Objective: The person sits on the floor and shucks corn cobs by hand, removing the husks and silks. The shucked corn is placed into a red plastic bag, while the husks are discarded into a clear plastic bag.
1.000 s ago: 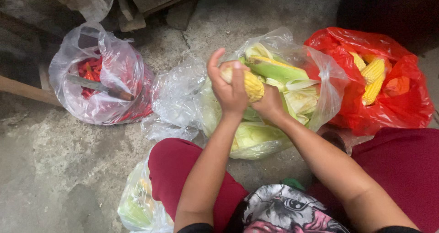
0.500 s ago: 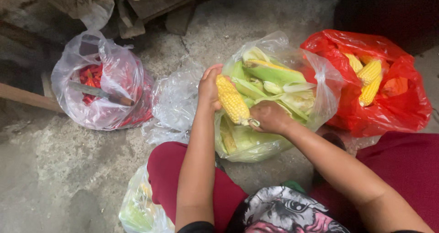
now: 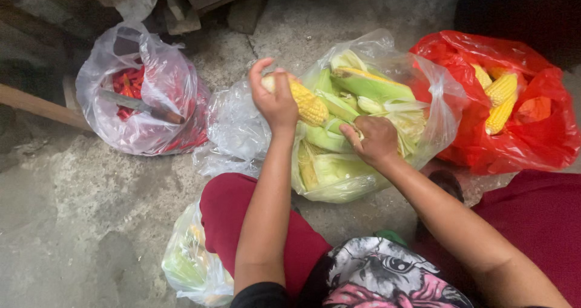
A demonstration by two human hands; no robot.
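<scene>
Your left hand (image 3: 275, 99) has its fingers clamped on one peeled yellow corn cob (image 3: 305, 101), holding it above the rim of the clear bag of husks (image 3: 375, 120) in front of you. Your right hand (image 3: 376, 140) sits lower, at the mouth of that bag, with its fingers curled together on pale husk leaves. Count four plastic bags on the concrete floor (image 3: 78, 193): the clear one with green husks in the middle, a red bag (image 3: 532, 132) to the right holding three husked cobs that can be seen, a clear bag of red chillies (image 3: 145, 102) to the left with one knife (image 3: 142, 106) lying across it, and one more clear bag (image 3: 190, 265) beside your left knee with green and yellow inside it.
</scene>
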